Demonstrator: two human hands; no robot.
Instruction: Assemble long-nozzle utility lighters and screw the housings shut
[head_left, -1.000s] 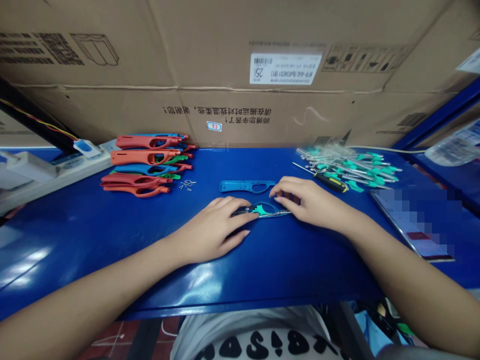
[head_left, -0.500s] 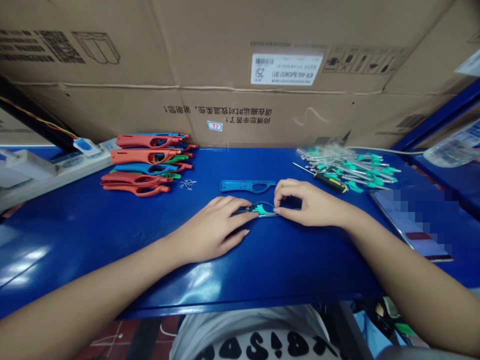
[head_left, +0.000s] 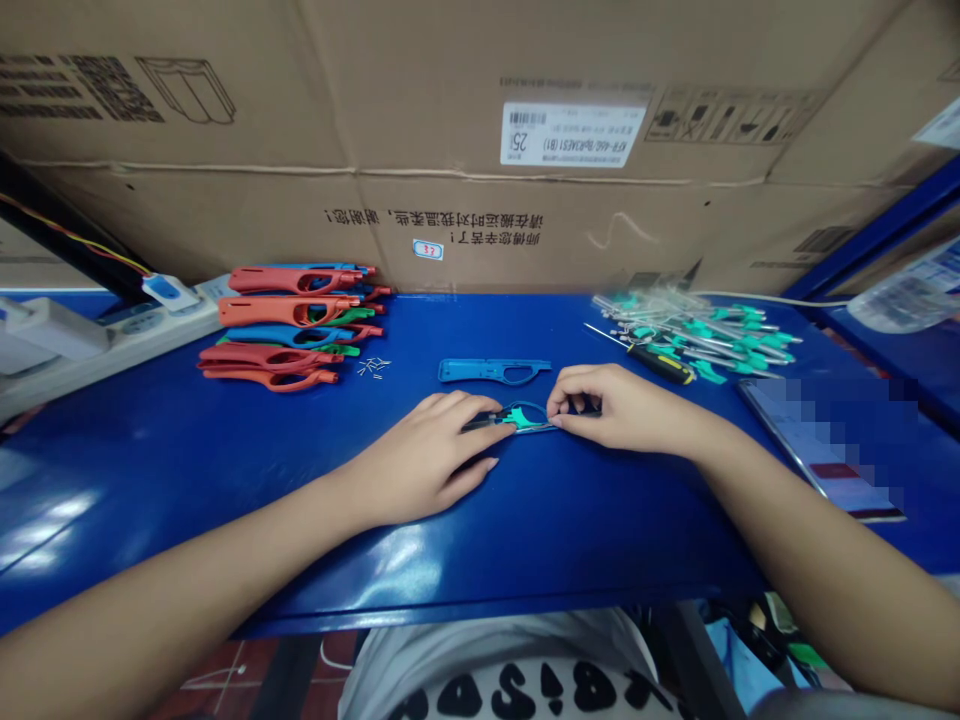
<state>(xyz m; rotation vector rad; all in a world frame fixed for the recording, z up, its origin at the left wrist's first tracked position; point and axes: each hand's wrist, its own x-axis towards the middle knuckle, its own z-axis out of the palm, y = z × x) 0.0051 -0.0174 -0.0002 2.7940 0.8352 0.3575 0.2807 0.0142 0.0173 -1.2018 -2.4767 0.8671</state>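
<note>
A blue lighter half-shell with a green trigger part (head_left: 519,417) in it lies on the blue table (head_left: 600,540). My left hand (head_left: 439,455) grips its left end between thumb side and fingers, covering much of it. At its right end my right hand (head_left: 600,408) pinches with thumb and index finger, close to a thin metal rod. Just behind lies a second blue half-shell (head_left: 480,371), hollow side up, touched by neither hand's grip.
Red, orange, blue and green lighter shells (head_left: 289,325) are piled at the left, beside small screws (head_left: 373,368). At the right are green-and-metal lighter inserts (head_left: 697,330), a screwdriver (head_left: 660,364) and a phone (head_left: 817,450). Behind stands a cardboard box (head_left: 450,130).
The other fingers of my right hand have curled in a little while its pinch stays at the right end. My left hand looks nearly unmoved.
</note>
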